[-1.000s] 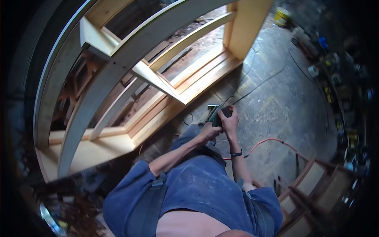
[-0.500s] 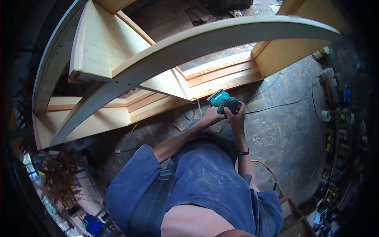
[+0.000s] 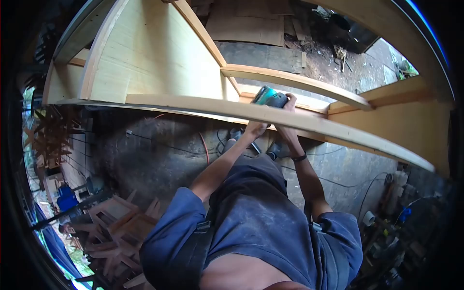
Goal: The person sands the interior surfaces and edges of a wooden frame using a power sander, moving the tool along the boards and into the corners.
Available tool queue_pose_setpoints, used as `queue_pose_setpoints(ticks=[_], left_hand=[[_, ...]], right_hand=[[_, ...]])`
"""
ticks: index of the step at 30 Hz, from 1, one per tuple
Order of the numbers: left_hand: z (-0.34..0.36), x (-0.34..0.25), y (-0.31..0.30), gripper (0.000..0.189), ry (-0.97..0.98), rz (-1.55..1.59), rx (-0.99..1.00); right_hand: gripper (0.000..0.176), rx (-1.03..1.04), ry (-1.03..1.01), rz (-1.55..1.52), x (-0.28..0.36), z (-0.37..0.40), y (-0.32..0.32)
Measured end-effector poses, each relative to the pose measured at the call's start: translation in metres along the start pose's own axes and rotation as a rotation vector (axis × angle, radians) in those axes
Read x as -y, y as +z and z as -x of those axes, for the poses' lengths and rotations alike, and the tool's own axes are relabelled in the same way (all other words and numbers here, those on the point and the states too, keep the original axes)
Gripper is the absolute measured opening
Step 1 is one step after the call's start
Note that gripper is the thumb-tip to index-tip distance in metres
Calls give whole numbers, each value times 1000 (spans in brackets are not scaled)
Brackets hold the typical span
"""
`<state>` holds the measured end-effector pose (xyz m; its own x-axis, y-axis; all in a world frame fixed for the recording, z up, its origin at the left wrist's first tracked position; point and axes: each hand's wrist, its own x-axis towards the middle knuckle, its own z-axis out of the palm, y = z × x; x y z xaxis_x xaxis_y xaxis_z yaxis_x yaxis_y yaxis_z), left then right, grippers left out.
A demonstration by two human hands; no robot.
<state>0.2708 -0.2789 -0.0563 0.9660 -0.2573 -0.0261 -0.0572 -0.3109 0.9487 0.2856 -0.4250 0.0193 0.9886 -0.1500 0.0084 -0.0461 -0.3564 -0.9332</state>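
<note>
A teal and black power sander is held beyond the long curved wooden rail of a large plywood frame. My left hand is closed on its near side, with the fingers partly hidden behind the rail. My right hand wraps the black end of the sander from the right; the rail crosses in front of part of this hand. To the left of the sander stands a pale plywood panel of the frame. Whether the sander touches any wood cannot be seen.
A wooden crossbar spans the frame behind the sander. Cables and a red hose run over the dusty floor by my feet. Star-shaped wooden pieces are piled at lower left. Clutter and a white roll line the right side.
Both hands have carried the sander forward, from the near side of the frame to inside it behind the curved rail. The view has shifted closer over the frame.
</note>
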Motion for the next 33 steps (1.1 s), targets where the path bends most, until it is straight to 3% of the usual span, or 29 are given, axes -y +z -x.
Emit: queue_pose_setpoints(ticks=[1,2,3,5,9,15,18,23,25,27,33], left_hand=[[-5,-9,-2,39,131,-61,-144],[-19,-17,-6,38,-158,158,-119],[-35,-25,-14,40,-445,375,-86],[-49,-21,-29,37,-389,614,-157],[-89,20,-54,34,-353,684,-224],[-120,55,-105,37,-427,794,-190],[-133,63,-122,33,-467,1057,-135],[-134,74,-126,30,-530,1126,-205],[-139,68,-129,33,-542,825,-299],[-136,60,-128,41,-566,738,-334],[-121,76,-128,50,-654,686,-197]], right_hand=[[90,-34,56,89,14,-20,4],[92,-3,-35,76,17,-35,7],[90,24,9,121,24,-50,13],[86,30,-5,92,23,-69,37],[83,59,24,188,27,-114,84],[83,58,-36,239,29,-162,147],[83,69,-39,283,29,-181,168],[82,112,3,308,30,-196,191],[82,124,23,332,29,-200,198],[85,51,16,339,31,-200,200],[82,73,33,506,35,-193,210]])
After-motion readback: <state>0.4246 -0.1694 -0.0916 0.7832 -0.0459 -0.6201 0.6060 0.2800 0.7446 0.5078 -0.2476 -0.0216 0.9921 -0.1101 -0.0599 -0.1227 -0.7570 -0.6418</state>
